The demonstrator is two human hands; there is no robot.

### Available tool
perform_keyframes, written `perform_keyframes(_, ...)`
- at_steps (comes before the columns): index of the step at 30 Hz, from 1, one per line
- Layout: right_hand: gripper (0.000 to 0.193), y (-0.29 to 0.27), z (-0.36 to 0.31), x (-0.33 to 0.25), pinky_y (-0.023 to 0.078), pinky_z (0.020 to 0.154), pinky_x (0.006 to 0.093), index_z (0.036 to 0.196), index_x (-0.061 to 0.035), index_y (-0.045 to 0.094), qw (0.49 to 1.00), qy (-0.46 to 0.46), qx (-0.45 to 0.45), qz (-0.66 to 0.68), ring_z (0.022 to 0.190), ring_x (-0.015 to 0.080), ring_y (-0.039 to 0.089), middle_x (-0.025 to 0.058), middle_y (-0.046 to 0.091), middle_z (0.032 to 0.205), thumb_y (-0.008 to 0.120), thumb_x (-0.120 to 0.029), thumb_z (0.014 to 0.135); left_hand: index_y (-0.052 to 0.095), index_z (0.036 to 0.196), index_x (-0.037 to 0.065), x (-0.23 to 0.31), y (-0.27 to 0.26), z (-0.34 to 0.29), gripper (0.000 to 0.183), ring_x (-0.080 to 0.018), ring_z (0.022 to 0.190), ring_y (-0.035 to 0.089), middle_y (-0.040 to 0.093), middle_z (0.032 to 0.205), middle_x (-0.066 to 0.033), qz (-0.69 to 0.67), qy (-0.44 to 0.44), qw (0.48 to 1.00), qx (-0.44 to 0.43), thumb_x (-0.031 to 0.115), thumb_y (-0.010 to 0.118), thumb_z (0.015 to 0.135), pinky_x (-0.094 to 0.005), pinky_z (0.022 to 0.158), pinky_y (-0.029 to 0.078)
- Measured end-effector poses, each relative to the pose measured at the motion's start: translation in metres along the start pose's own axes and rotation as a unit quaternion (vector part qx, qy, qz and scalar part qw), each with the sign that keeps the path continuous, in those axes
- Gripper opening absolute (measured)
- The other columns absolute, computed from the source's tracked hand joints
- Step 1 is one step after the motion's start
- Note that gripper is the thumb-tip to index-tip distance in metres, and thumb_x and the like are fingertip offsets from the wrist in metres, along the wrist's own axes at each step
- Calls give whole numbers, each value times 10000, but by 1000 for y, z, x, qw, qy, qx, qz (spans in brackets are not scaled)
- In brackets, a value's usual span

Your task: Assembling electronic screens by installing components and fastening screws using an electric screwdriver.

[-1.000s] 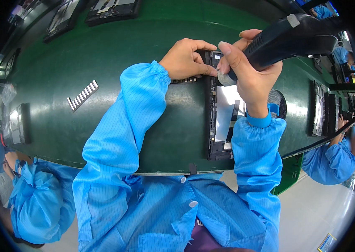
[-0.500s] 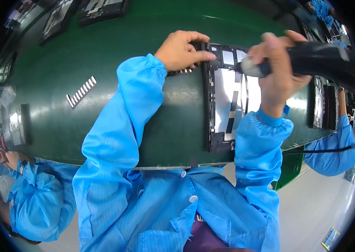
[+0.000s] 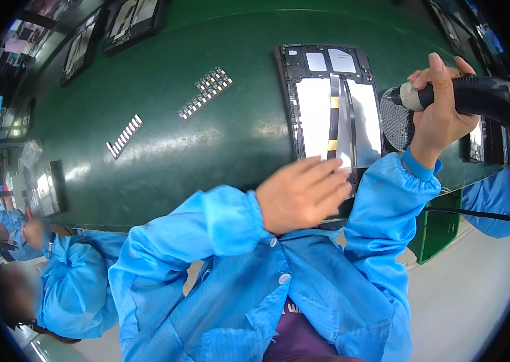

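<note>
A tablet-like device with its inside exposed (image 3: 360, 114) lies on the green table, showing silver panels, a black frame and a dark ribbon with gold patches. Over its near edge is my left hand (image 3: 306, 196), fingers stretched out and slightly blurred, with nothing in them. My right hand (image 3: 439, 117) is wrapped round a black electric screwdriver (image 3: 475, 93) with a pale collar. The tool points left, just right of the device and above a round, light, dotted pad (image 3: 395, 123). Its tip is hard to make out.
Two strips of small parts, one double-rowed (image 3: 206, 93) and one single (image 3: 125, 137), lie left of the device. More devices (image 3: 131, 27) sit at the far left and right edges. A co-worker's blue sleeve (image 3: 77, 283) is at left; a green bin (image 3: 436, 232) stands below the table edge.
My left hand has left the device's upper left corner and come down to its near edge. My right hand has moved the screwdriver rightward off the device, which now sits slightly farther away and turned.
</note>
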State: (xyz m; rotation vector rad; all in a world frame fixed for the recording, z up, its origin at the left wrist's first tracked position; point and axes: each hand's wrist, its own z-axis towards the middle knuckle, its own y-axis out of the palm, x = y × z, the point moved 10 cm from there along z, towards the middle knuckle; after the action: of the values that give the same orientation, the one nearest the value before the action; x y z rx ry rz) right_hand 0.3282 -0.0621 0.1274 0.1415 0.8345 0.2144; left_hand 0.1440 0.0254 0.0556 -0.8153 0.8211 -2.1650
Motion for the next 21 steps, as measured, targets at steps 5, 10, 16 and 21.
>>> perform_keyframes(5, 309, 7, -9, -1, 463, 550, 249, 1000, 56, 539, 1000, -10, 1, -15, 515, 131, 578, 71, 606, 595, 703, 9, 743, 609, 1005, -1, -38, 16, -3, 397, -289, 1060, 569, 606, 1073, -138, 62, -17, 997, -34, 177, 735, 673, -406, 893, 464)
perform_keyframes(10, 309, 33, -31, 27, 404, 487, 194, 994, 28, 537, 991, 117, -60, 13, 513, 70, 537, 14, 582, 604, 705, 35, 735, 594, 987, 40, -169, -5, 48, 304, -328, 964, 572, 600, 1016, -147, 166, -94, 982, 6, 139, 688, 715, -387, 819, 462)
perform_keyframes(16, 304, 42, -53, 54, 397, 475, 194, 986, 16, 531, 975, 197, -98, 39, 506, 60, 524, 4, 563, 592, 708, 19, 739, 568, 1128, 14, -289, -37, 56, 365, -346, 1125, 496, 544, 1182, -188, 295, -323, 899, 3, 182, 574, 805, -397, 977, 382)
perform_keyframes(21, 304, 52, -60, 70, 385, 439, 201, 986, 19, 520, 965, 212, -155, 6, 470, 63, 515, 10, 555, 589, 697, 31, 739, 582, 1119, 35, -344, -125, -12, 451, -367, 1068, 529, 542, 1190, -199, 362, -318, 876, -38, 48, 565, 669, -431, 930, 421)
